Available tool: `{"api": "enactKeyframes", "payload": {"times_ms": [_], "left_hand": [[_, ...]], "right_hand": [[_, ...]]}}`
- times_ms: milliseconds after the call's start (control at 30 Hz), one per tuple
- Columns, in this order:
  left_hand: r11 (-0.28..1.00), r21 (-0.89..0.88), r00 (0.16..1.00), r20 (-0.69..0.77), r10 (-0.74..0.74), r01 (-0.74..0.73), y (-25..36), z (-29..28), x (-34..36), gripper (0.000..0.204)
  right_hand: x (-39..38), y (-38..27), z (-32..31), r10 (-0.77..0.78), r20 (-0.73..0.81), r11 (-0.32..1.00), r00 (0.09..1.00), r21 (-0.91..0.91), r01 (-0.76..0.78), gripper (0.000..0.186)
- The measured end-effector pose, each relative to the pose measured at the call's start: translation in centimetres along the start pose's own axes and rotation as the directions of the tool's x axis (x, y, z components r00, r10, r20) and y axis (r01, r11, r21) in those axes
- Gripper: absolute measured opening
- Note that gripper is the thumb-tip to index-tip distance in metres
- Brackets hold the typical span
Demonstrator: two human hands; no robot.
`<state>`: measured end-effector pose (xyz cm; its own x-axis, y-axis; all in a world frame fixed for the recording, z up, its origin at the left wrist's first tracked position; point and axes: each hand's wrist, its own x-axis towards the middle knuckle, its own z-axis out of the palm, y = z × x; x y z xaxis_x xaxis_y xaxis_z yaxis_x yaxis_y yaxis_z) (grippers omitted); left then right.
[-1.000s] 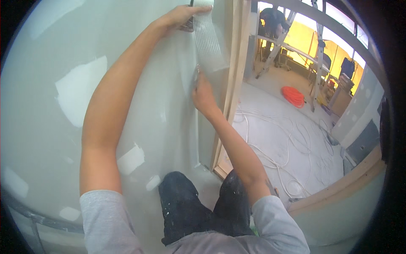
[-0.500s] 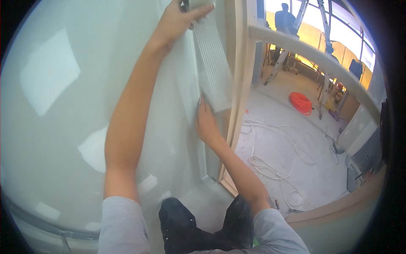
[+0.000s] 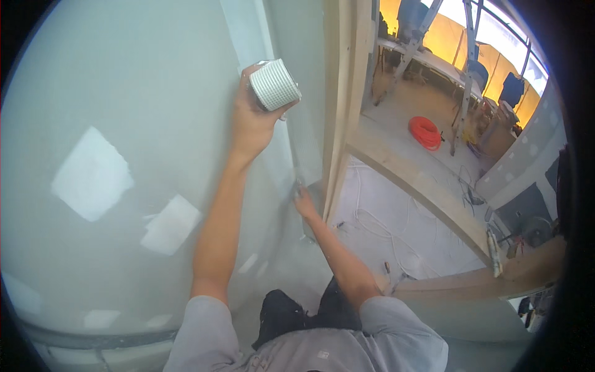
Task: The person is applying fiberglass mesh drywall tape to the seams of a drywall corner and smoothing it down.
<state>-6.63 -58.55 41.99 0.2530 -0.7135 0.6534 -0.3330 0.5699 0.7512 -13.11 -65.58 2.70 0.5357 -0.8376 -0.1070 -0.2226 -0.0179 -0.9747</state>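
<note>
Since the earlier frames we have brought our left hand (image 3: 251,121) down the wall (image 3: 124,93), and the roll of white mesh tape (image 3: 274,85) has come with it; it now sits lower against the board, and the loose length of tape that hung from it then is no longer to be seen.

Starting at the left edge of the wall, we see two white filler patches (image 3: 93,173), one larger and one smaller beside it, on smooth pale grey board. Further right our left hand is curled around the roll, thumb and fingers wrapped about it, holding it up against the wall near its outer corner. A paler vertical strip (image 3: 248,28) runs up the board above the roll; we judge it to be the joint being taped, though the mesh itself is too faint to tell there. Below, our right hand (image 3: 304,201) presses flat with its fingertips on the wall right at the corner edge, beside the timber frame (image 3: 341,105).

We judge the upper stretch as laid and the stretch between the hands as in progress, with the lower wall left.

Right of the frame, the room opens: a dusty floor (image 3: 396,229) with pale cable loops, an orange coiled cord (image 3: 425,131), ladders and yellow sheeting.
</note>
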Motion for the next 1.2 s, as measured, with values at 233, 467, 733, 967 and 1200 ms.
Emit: {"api": "enactKeyframes", "payload": {"times_ms": [233,467,733,967,1200], "left_hand": [[0.997,0.018,0.994,-0.078,0.080,-0.078,1.3,-0.2,4.0,0.066],[0.993,0.111,0.998,-0.044,0.040,-0.035,2.9,0.4,6.4,0.066],[0.962,0.264,0.991,-0.090,0.097,-0.071,2.1,1.2,7.5,0.079],[0.937,0.324,0.985,-0.063,0.158,-0.130,3.0,1.7,9.1,0.091],[0.976,0.218,0.997,-0.072,0.032,-0.015,4.3,1.9,10.1,0.081]], "right_hand": [[-0.7,-8.4,-0.7,0.085,-0.039,0.949,0.996,0.307,-0.070,0.068],[1.7,-8.8,-2.1,0.080,-0.049,0.920,0.996,0.388,-0.055,0.064],[-0.2,-13.5,-4.3,-0.081,-0.163,0.996,0.983,0.031,0.087,0.056],[-2.0,-19.3,-6.1,-0.272,-0.198,0.962,0.942,-0.082,0.260,0.046],[-4.4,-28.2,-8.6,-0.571,-0.352,0.820,0.742,-0.188,0.541,0.040]]}}
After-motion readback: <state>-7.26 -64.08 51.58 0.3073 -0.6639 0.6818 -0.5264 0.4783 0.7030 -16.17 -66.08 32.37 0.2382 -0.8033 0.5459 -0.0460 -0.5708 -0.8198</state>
